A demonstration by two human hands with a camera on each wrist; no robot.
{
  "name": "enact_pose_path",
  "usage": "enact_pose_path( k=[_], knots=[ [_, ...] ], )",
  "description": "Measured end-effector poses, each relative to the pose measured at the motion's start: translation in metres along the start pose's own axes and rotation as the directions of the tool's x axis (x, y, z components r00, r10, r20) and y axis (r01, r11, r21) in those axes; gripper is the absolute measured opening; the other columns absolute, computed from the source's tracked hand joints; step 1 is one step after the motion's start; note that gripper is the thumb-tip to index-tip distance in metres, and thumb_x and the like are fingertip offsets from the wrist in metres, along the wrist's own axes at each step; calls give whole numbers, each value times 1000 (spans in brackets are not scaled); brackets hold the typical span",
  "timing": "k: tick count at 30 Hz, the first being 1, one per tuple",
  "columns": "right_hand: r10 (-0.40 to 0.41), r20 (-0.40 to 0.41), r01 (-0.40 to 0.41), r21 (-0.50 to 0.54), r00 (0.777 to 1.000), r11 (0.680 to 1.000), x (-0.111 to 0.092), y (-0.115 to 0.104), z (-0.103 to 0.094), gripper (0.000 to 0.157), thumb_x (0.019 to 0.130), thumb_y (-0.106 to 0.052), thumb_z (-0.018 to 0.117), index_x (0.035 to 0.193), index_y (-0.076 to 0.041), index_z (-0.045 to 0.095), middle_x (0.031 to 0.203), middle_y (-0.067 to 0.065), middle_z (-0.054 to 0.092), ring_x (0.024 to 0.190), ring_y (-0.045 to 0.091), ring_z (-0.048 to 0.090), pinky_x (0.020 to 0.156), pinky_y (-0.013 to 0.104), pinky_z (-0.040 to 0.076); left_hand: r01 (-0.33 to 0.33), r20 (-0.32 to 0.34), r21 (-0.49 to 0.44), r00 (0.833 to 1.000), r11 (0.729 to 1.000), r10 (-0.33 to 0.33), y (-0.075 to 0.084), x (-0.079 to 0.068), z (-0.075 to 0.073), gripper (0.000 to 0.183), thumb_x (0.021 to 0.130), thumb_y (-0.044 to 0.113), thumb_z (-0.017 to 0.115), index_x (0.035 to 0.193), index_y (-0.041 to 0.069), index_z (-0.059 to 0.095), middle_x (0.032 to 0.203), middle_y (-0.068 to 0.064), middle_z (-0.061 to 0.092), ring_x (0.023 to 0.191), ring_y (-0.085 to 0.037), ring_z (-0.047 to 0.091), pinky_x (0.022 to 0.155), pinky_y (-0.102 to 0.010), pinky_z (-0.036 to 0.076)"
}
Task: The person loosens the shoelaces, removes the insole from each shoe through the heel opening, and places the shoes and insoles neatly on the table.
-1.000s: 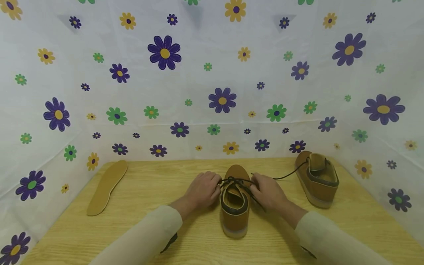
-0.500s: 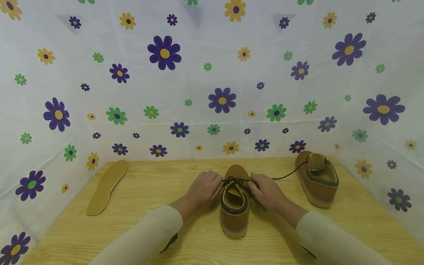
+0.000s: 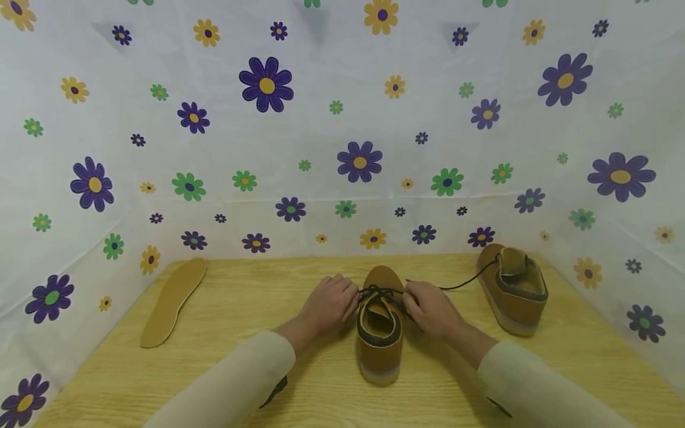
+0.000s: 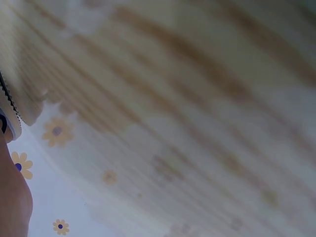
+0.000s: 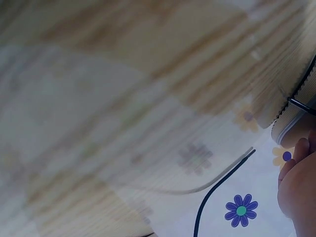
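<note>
A brown shoe point(image 3: 380, 353) stands on the wooden table, its heel toward me. Its black shoelace point(image 3: 379, 291) is crossed in a bow-like knot over the tongue. From the left, my left hand point(image 3: 329, 306) pinches one side of the lace close to the shoe. My right hand point(image 3: 433, 309) grips the lace on the other side, and its fingertips are partly hidden. In the left wrist view only a piece of my left hand point(image 4: 14, 197) and the shoe's edge point(image 4: 12, 111) show. The right wrist view has my right hand point(image 5: 301, 182) beside the shoe's sole point(image 5: 296, 123).
At the back right stands a second brown shoe point(image 3: 521, 312), with a loose black lace point(image 3: 465, 282) reaching left toward my right hand. A tan insole point(image 3: 173, 303) lies at the far left of the table point(image 3: 246, 380). Flower-printed white cloth point(image 3: 321, 131) encloses the back and sides.
Both hands have drawn slightly closer to the knot, and less lace shows between them and it. The lace end that hung below my right hand is out of sight now.
</note>
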State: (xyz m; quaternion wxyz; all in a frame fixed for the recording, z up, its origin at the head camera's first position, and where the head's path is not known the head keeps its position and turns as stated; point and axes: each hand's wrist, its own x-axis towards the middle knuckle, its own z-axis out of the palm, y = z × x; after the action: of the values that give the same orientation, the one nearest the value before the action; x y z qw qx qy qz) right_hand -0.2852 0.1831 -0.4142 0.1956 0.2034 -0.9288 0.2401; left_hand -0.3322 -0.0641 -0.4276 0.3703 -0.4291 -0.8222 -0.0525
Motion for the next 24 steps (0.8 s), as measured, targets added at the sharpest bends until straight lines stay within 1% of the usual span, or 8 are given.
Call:
enact_pose_path(
  k=[5, 7, 14, 20, 24],
  knots=[
    [24, 9, -23, -25, 1000, 999, 0, 0, 1, 25, 94, -16, 47, 69, -22, 51, 64, -8, 48, 60, 8, 43, 61, 26, 38, 8, -6, 28, 1000, 1000, -7, -1, -1, 2, 16, 92, 20, 52, 77, 15, 55, 73, 4, 56, 69, -14, 49, 61, -27, 36],
    [34, 14, -33, -35, 999, 999, 0, 0, 1, 25, 93, -16, 47, 70, -22, 52, 65, -8, 49, 61, 8, 43, 62, 27, 38, 15, 1, 30, 1000, 999, -15, -1, -2, 3, 17, 92, 20, 51, 76, 15, 54, 73, 4, 56, 68, -14, 49, 61, -27, 36],
    [67, 35, -65, -38, 997, 997, 0, 1, 1, 25, 93, -16, 46, 70, -20, 53, 66, -7, 49, 61, 8, 44, 61, 27, 38, 40, 56, 60, 998, 997, -43, -1, -4, 2, 19, 92, 18, 47, 74, 15, 52, 72, 3, 55, 68, -15, 51, 60, -27, 36],
    [88, 44, -86, -46, 995, 995, 0, 2, 2, 24, 93, -17, 45, 71, -19, 55, 65, -7, 50, 59, 8, 44, 60, 26, 39, 58, 75, 89, 995, 994, -64, -2, -5, 2, 18, 91, 18, 49, 74, 16, 53, 71, 3, 55, 68, -15, 52, 60, -28, 37],
    [98, 49, -95, -64, 994, 993, 0, 3, 2, 24, 93, -17, 45, 70, -18, 55, 64, -6, 49, 58, 8, 43, 58, 26, 38, 70, 115, 102, 990, 992, -82, -1, -5, 1, 18, 92, 19, 50, 74, 16, 54, 69, 3, 54, 66, -14, 50, 59, -27, 34]
  ],
)
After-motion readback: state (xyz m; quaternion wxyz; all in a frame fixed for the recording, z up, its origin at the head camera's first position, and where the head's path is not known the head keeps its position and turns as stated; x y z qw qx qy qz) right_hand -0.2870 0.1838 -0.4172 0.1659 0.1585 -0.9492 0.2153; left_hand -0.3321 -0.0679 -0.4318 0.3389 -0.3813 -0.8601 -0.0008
